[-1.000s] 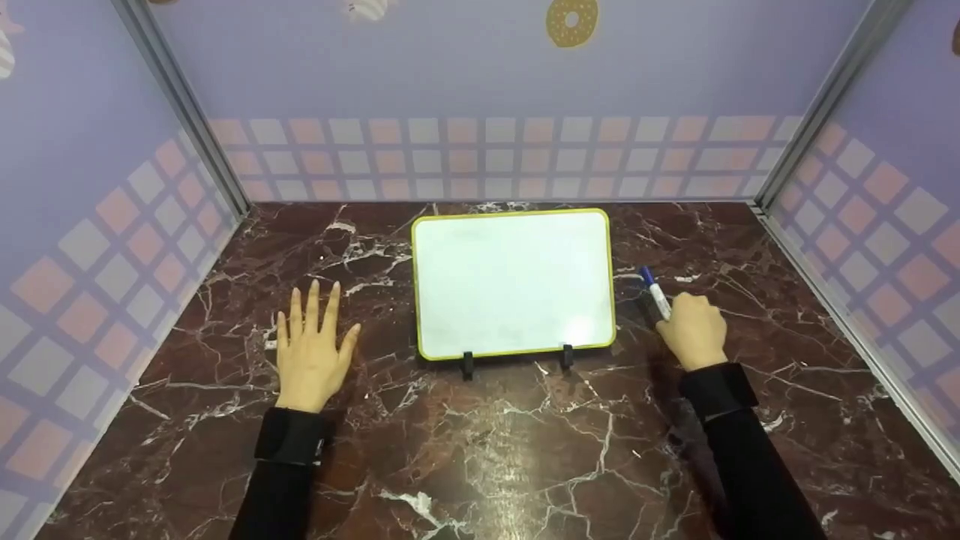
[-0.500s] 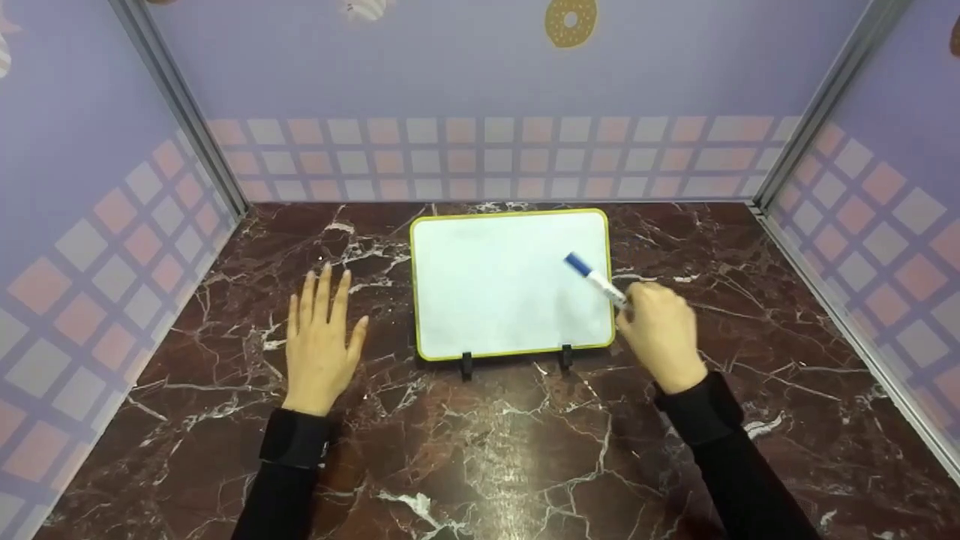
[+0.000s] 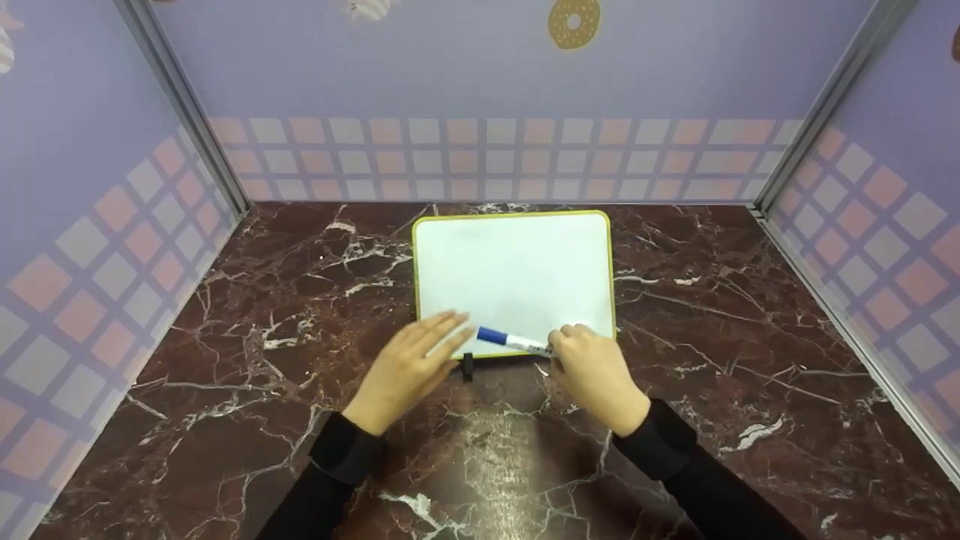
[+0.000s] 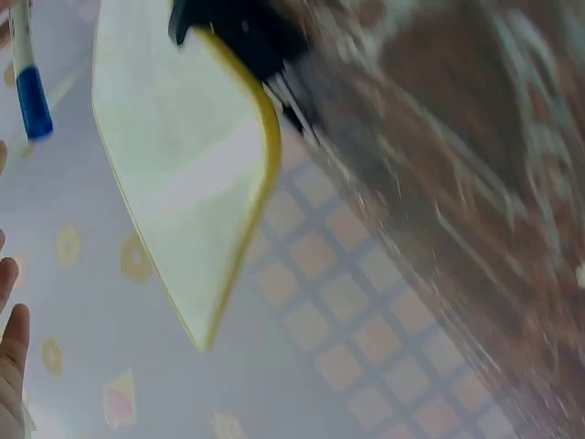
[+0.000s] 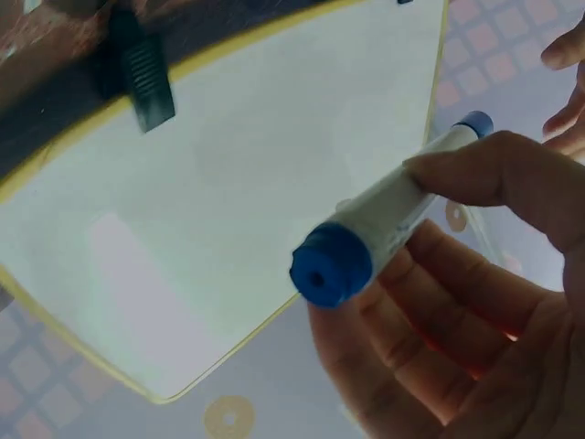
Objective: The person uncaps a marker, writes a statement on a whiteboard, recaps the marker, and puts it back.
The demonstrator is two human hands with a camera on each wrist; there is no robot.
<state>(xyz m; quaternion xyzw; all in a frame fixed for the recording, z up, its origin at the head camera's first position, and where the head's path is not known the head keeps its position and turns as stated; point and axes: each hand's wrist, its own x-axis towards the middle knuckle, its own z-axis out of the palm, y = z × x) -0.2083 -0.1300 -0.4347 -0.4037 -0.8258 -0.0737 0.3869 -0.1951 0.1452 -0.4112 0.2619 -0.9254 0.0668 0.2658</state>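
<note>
A marker [image 3: 523, 344] with a white barrel and a blue cap [image 3: 492, 335] lies across my right hand's grip, its capped end pointing left. My right hand [image 3: 598, 375] pinches the barrel between thumb and fingers; the right wrist view shows its blue tail end [image 5: 331, 265] close up. Just left of the cap, my left hand [image 3: 411, 365] is held with fingers extended and nothing in them. Both hands are in front of the lower part of a small whiteboard [image 3: 517, 270] with a yellow frame, whose surface bears no writing.
The whiteboard leans on a black stand with a front hook [image 3: 468, 367] at its lower left; another stand hook [image 5: 146, 82] shows in the right wrist view. A dark red marbled table [image 3: 247, 465] lies below, with patterned lilac walls [image 3: 465, 82] on three sides.
My right hand has carried the marker left from beside the whiteboard to its lower front. My left hand has lifted from the table and moved right to near the cap.
</note>
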